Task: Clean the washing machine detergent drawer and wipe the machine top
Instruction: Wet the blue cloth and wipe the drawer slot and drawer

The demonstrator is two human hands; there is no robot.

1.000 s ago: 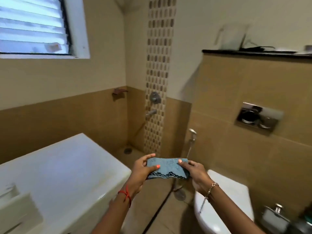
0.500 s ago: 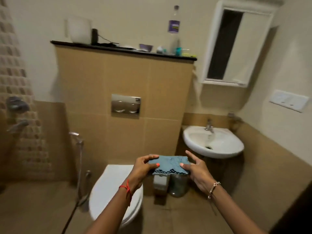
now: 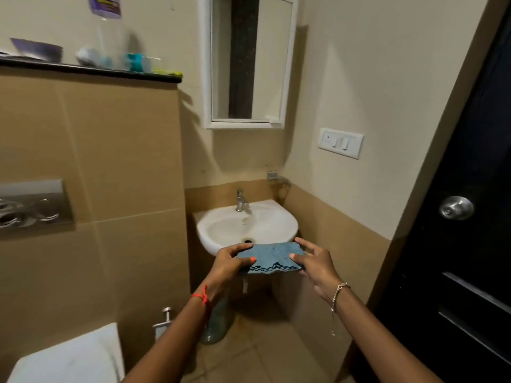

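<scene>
The folded blue cloth (image 3: 272,257), pinched at its 2 short ends by the left hand (image 3: 229,265) and the right hand (image 3: 315,262) in the air just before the sink (image 3: 221,230), looks light, soft and floppy, so the ends are probably the best hold.

Two grips, the left grip (image 3: 229,265) and the right grip (image 3: 315,261). One cloth (image 3: 271,257). One sink (image 3: 210,239) with one tap (image 3: 240,201). One mirror (image 3: 246,59). One switch plate (image 3: 340,142). One door (image 3: 470,272) with one knob (image 3: 456,208). One toilet (image 3: 69,357). One flush plate (image 3: 33,203) with two buttons. One shelf (image 3: 83,69), its blurred items uncountable. One bracelet (image 3: 338,293). One red thread (image 3: 203,297).
</scene>
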